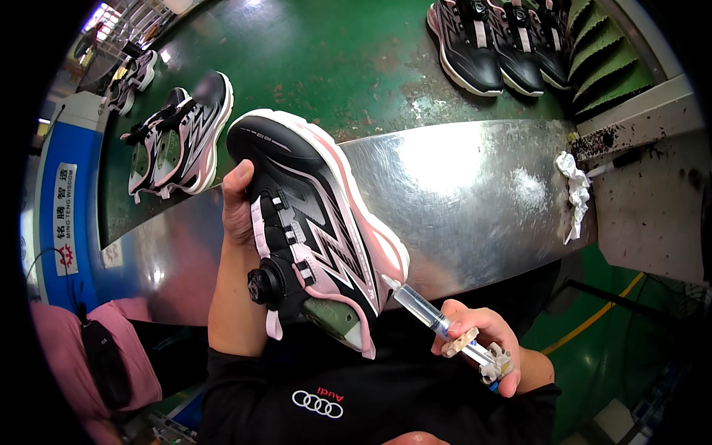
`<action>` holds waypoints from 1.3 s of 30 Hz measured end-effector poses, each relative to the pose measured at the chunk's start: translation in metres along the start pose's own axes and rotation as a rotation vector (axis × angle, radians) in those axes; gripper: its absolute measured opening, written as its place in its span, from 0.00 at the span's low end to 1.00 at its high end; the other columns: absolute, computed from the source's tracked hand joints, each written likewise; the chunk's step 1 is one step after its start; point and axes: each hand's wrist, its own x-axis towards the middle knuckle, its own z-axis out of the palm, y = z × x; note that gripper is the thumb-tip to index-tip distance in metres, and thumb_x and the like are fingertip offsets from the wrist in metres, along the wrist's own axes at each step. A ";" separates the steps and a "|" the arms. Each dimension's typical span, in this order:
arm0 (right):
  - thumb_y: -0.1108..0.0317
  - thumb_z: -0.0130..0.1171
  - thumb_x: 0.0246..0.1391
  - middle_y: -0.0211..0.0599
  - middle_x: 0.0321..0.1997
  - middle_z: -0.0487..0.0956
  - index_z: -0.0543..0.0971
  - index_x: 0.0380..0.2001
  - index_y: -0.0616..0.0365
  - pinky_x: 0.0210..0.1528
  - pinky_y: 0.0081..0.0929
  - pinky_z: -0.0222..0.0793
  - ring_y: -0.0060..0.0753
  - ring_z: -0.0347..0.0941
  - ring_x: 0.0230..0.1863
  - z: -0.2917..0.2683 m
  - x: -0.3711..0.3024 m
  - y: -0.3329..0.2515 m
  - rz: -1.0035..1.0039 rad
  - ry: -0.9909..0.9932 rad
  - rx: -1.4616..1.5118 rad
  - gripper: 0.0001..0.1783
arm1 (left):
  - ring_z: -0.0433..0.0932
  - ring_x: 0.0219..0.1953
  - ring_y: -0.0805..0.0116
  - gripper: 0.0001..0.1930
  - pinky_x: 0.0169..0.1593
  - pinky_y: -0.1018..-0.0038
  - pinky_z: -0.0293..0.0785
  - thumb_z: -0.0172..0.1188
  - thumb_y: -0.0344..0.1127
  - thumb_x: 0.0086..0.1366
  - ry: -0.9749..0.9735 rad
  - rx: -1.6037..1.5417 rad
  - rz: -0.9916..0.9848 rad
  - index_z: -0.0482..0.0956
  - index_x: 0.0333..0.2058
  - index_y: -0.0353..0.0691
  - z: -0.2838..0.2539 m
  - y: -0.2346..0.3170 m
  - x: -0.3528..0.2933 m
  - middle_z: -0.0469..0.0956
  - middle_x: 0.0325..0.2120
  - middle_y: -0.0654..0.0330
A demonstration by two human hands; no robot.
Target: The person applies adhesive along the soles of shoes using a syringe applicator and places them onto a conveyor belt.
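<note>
My left hand [237,199] is closed round the front part of a black and pink sneaker [315,222], its thumb by the upper and its other fingers hidden behind. The sneaker is tilted, toe up and away from me, with its white and pink sole facing right. A round black dial sits on its tongue, and a green insert shows in its opening. In my right hand [486,343] is a clear plastic syringe [423,310], gripped at its barrel flange and plunger, both wrapped in whitish material. Its tip meets the seam between upper and sole near the heel.
Two similar sneakers [182,137] stand at the left of the green surface [326,52], others farther back. Several black sneakers [489,41] stand at the far right beside green slats [612,63]. Crumpled white paper [575,194] lies at the right end of the metal worktop [475,200].
</note>
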 end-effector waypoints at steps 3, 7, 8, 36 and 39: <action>0.39 0.70 0.34 0.42 0.44 0.68 0.65 0.54 0.69 0.46 0.23 0.57 0.31 0.63 0.43 0.001 -0.004 0.003 -0.011 0.037 0.000 0.52 | 0.76 0.48 0.58 0.27 0.54 0.63 0.71 0.56 0.44 0.57 0.059 0.002 0.005 0.69 0.51 0.33 -0.010 0.000 0.000 0.75 0.46 0.50; 0.40 0.70 0.34 0.42 0.43 0.71 0.65 0.54 0.68 0.44 0.22 0.56 0.30 0.63 0.42 -0.001 -0.008 0.008 -0.034 0.048 -0.016 0.52 | 0.75 0.48 0.58 0.26 0.54 0.62 0.71 0.56 0.44 0.58 0.116 0.014 0.035 0.69 0.51 0.33 -0.019 0.001 0.001 0.75 0.46 0.50; 0.40 0.70 0.34 0.42 0.43 0.72 0.66 0.53 0.68 0.44 0.22 0.56 0.30 0.62 0.41 -0.001 -0.009 0.009 -0.035 0.056 -0.024 0.51 | 0.75 0.48 0.58 0.26 0.54 0.62 0.71 0.56 0.44 0.58 0.122 0.001 0.036 0.69 0.51 0.33 -0.021 0.001 0.002 0.75 0.46 0.50; 0.46 0.71 0.34 0.34 0.48 0.75 0.67 0.54 0.61 0.41 0.25 0.59 0.31 0.62 0.38 -0.023 0.004 0.028 -0.175 0.006 -0.369 0.46 | 0.74 0.49 0.54 0.23 0.54 0.60 0.71 0.48 0.36 0.64 0.538 0.707 -0.127 0.62 0.54 0.30 -0.051 0.077 -0.109 0.71 0.48 0.46; 0.48 0.72 0.34 0.34 0.48 0.74 0.67 0.54 0.60 0.42 0.26 0.60 0.32 0.62 0.38 -0.021 0.008 0.032 -0.171 0.013 -0.407 0.46 | 0.72 0.51 0.55 0.22 0.56 0.60 0.68 0.47 0.36 0.65 0.431 0.655 -0.085 0.62 0.54 0.29 -0.046 0.070 -0.128 0.70 0.49 0.45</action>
